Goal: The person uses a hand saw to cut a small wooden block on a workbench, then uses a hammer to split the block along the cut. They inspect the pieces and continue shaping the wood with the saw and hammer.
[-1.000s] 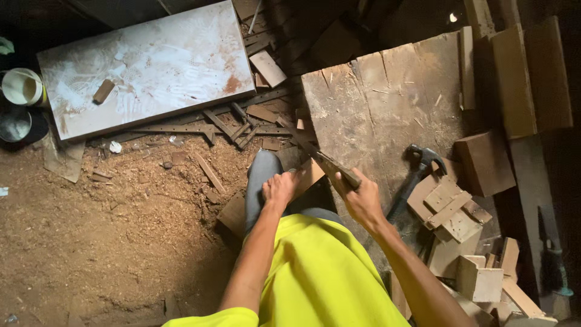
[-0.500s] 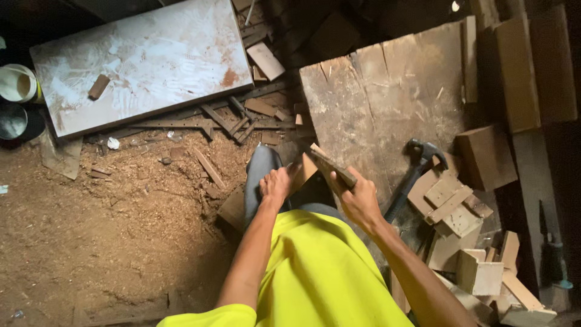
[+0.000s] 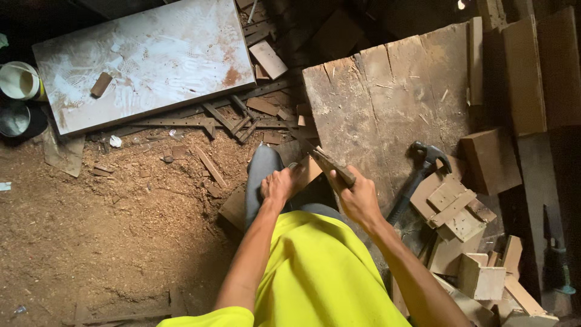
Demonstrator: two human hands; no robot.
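On the sawdust floor [image 3: 91, 242], the left hand [image 3: 279, 184] still grips a wood piece [image 3: 308, 171] at centre while the right hand [image 3: 357, 197], closed around a blade [image 3: 333, 166], has moved nearer to it.

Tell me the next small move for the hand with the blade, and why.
Probably a short, shallow stroke away from the body. The right hand grips a dark blade-like tool angled against the small wood piece that the left hand steadies on the knee, and the left fingers sit close beside the edge.
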